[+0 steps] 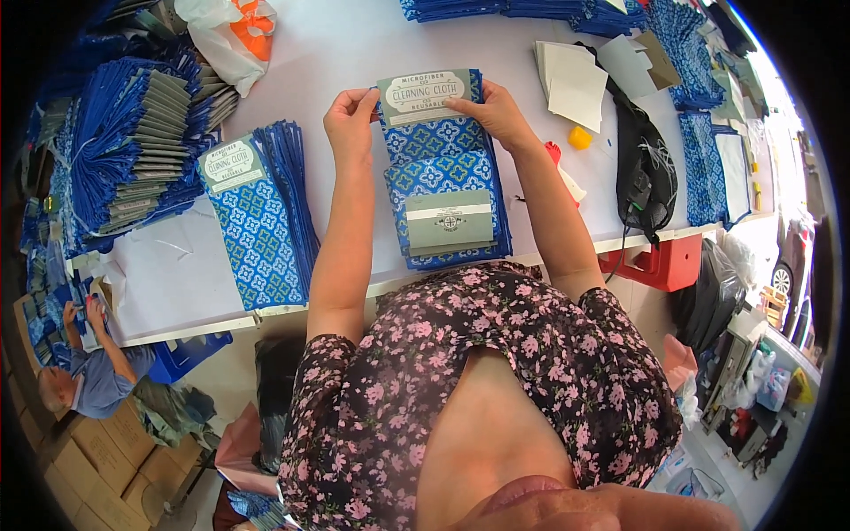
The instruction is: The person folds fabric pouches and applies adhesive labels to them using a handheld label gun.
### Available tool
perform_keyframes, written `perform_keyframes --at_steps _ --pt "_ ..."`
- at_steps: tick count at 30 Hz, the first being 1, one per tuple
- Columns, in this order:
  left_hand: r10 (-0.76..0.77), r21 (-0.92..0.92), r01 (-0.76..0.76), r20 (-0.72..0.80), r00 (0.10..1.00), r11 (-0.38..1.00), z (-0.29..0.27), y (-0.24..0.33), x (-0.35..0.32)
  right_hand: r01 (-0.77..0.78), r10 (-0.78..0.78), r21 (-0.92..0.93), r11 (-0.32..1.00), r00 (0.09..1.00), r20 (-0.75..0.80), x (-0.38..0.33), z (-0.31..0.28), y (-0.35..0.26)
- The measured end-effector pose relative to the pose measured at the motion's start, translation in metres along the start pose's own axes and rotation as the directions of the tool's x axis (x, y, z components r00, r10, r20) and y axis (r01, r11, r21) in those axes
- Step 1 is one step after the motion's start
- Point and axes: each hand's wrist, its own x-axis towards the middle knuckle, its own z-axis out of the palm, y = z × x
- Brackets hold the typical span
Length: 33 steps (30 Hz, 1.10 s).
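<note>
A: Grey-green card band (425,96) on a blue patterned folded cloth (434,142) — that's the held item. It sits at the top of a short pile of the same cloths (452,221) on the white table (372,44), straight ahead of the person.

B: Grip?

A: Left hand (351,119) pinches the band's left edge, thumb and fingers closed on it. Right hand (496,111) does the same at the right edge, fingers nearly flat on the card. Both closed on the band, holding it level, probably to square it over the cloth's top edge.

B: The pile under it?

A: Another banded cloth lies lower, band toward the person — so the pieces overlap head to tail, likely to keep the pile flat.

B: Around it?

A: Left, just beside, a second stack (257,221) of banded cloths, fanned at its far side. Further left, big bundles of banded cloths (133,133) stood on edge. Right, loose card blanks (575,84), a small yellow thing (580,137), a black bag (642,168). More blue cloths (708,168) at the right rim. Lower left — another person (88,380) crouches by cardboard boxes (80,460).
</note>
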Motion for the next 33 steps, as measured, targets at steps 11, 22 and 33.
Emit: perform_keyframes --at_steps 11,22,33 --pt "-0.012 -0.011 0.011 -0.045 0.999 1.000 0.006 0.006 0.000 0.004 0.000 -0.073 0.997 0.999 0.049 0.000 -0.001 -0.005" --pt "-0.006 0.027 0.007 -0.039 0.999 1.000 0.011 0.003 0.002 0.025 -0.021 -0.069 0.997 0.998 0.056 0.003 -0.006 -0.002" --pt "0.032 0.054 -0.029 -0.043 0.999 0.998 0.013 0.001 0.002 0.045 -0.042 -0.081 0.996 0.998 0.043 0.005 -0.011 0.002"
